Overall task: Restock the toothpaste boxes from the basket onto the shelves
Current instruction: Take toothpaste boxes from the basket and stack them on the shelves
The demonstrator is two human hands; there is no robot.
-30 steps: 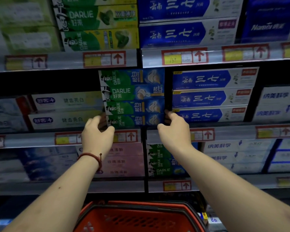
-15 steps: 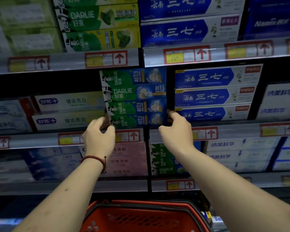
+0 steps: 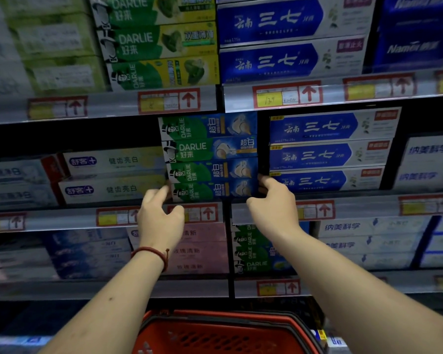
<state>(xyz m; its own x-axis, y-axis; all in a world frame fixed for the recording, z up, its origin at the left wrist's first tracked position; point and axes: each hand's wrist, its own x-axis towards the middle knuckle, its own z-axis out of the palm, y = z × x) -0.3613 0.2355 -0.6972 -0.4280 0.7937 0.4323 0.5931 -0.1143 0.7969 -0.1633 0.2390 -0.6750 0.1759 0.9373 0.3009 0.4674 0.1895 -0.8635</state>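
Observation:
A stack of several green-and-blue Darlie toothpaste boxes (image 3: pixel 210 157) stands on the middle shelf (image 3: pixel 368 204). My left hand (image 3: pixel 160 215) touches the left end of the bottom box (image 3: pixel 215 191), fingers curled at its corner. At that box's right end, the fingers of my right hand (image 3: pixel 273 203) press against the side of the stack. Both hands hold the lower boxes between them. Below my arms sits the red basket (image 3: pixel 225 333); its inside is hidden from view.
White boxes (image 3: pixel 113 175) lie left of the stack, blue-and-white boxes (image 3: pixel 327 154) right of it. A black divider (image 3: pixel 263 146) separates the bays. More boxes fill the shelves above and below. Price-tag rails (image 3: pixel 169 100) run along each shelf edge.
Both hands stay at the ends of the bottom Darlie boxes with hardly any shift. The view has moved slightly closer to the shelf.

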